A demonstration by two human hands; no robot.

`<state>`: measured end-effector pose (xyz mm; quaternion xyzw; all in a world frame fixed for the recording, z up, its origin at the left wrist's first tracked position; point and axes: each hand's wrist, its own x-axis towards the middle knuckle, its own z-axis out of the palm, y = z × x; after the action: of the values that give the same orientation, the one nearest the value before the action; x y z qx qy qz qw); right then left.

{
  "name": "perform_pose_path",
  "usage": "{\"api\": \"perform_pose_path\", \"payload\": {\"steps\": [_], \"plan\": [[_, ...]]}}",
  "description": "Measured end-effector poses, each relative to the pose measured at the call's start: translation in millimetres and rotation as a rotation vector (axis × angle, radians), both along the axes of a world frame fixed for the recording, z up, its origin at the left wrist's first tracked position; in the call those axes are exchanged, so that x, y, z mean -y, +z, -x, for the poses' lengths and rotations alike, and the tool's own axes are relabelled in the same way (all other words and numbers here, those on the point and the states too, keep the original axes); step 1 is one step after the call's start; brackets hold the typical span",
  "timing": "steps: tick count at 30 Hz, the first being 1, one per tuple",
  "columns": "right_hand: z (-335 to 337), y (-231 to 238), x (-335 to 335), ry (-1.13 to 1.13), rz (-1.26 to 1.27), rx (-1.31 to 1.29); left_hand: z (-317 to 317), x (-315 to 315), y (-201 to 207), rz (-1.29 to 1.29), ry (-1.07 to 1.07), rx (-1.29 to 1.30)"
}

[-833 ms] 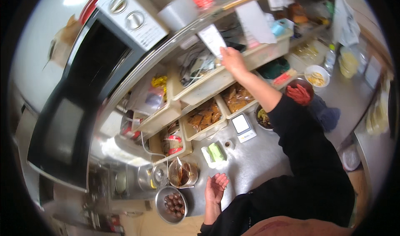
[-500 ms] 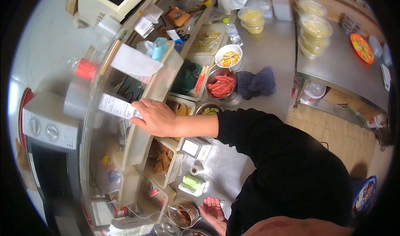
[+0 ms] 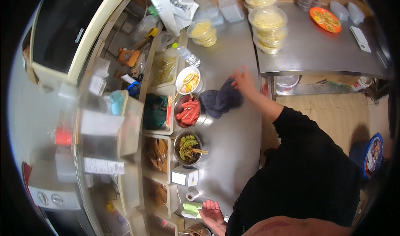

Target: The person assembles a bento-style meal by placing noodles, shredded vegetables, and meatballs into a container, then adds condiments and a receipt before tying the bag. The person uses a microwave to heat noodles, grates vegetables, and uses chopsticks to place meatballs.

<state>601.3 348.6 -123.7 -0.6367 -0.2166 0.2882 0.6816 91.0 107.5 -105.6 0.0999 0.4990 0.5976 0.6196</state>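
My right hand (image 3: pixel 245 81), somewhat blurred, reaches over the far edge of a crumpled dark blue cloth (image 3: pixel 223 98) on the steel counter. Its fingers look apart, and nothing shows in them; whether they touch the cloth I cannot tell. At the lower edge my left hand (image 3: pixel 213 214) is turned palm up with its fingers stretched out, beside a green and white packet (image 3: pixel 192 207). A printed white paper slip (image 3: pixel 104 166) hangs at the shelf edge on the left, away from both hands.
Along the counter (image 3: pixel 233 140) stand a bowl of red sausages (image 3: pixel 188 112), a white bowl (image 3: pixel 188 81) with yellow food, a bowl of greens (image 3: pixel 187 147) with chopsticks, and a water bottle (image 3: pixel 187 55). Stacked noodle tubs (image 3: pixel 268 28) and an orange plate (image 3: pixel 325 20) occupy the right-hand table.
My right hand has left the paper slip and swung right to the blue cloth. The view has shifted too. My left hand keeps its palm-up pose.
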Motion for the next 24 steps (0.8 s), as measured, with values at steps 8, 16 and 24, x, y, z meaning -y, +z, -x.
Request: {"api": "perform_pose_path", "payload": {"steps": [8, 16, 24], "plan": [[-124, 6, 21, -0.067, -0.062, -0.153, -45, -71, -39, -0.107, -0.400, -0.201], [-140, -34, -147, 0.151, 0.064, -0.259, -60, -77, -23, 0.061, -0.307, -0.138], [-173, -39, -305, 0.228, -0.145, -0.499, -45, -61, 0, 0.207, 0.005, -0.137]]}}
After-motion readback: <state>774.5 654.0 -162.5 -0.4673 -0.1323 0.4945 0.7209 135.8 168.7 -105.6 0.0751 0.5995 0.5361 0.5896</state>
